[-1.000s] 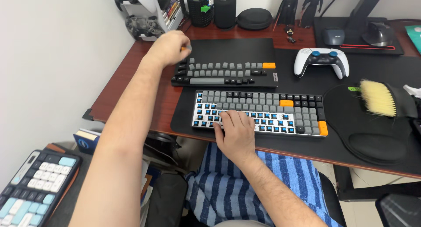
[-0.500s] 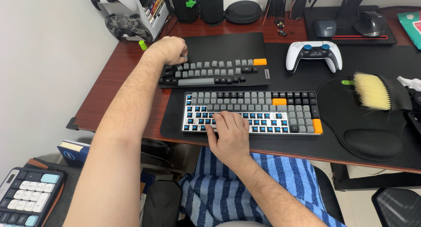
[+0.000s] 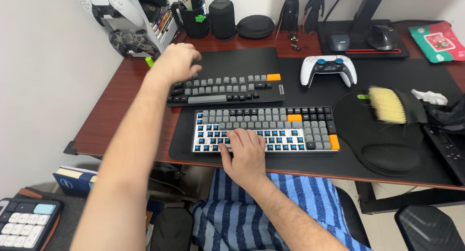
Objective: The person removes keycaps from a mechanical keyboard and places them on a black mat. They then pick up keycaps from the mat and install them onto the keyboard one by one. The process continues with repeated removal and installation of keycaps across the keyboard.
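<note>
From where I stand, the job looks partly done. The near keyboard (image 3: 265,130) has lost most of the caps from its lower three rows, so bare white plate and blue switches show there, while its top two rows and right-hand block keep their grey, black and orange caps. I judge that those remain to be pulled.

At the far left, a pale calculator (image 3: 24,229) sits low beside the table (image 3: 104,117), with books (image 3: 72,179) next to it. The left hand (image 3: 175,62) reaches out over the top left corner of the far keyboard (image 3: 225,88). Its fingers are curled loosely downward; I cannot tell whether they pinch a cap or only rest on the keys. This board has grey and black caps, one orange, and a dark flat panel behind them.

The right hand (image 3: 246,151) lies flat on the stripped lower rows of the near keyboard, fingers spread and released, grasping nothing, seemingly steadying the board. That keyboard sits on a black mat (image 3: 310,164) at the front edge of the table, just above a striped blue cloth (image 3: 276,212) over the lap.

Further right, a white game controller (image 3: 329,70) rests on the mat, then a yellow-bristled brush (image 3: 387,104) on a round mouse pad (image 3: 358,134).
</note>
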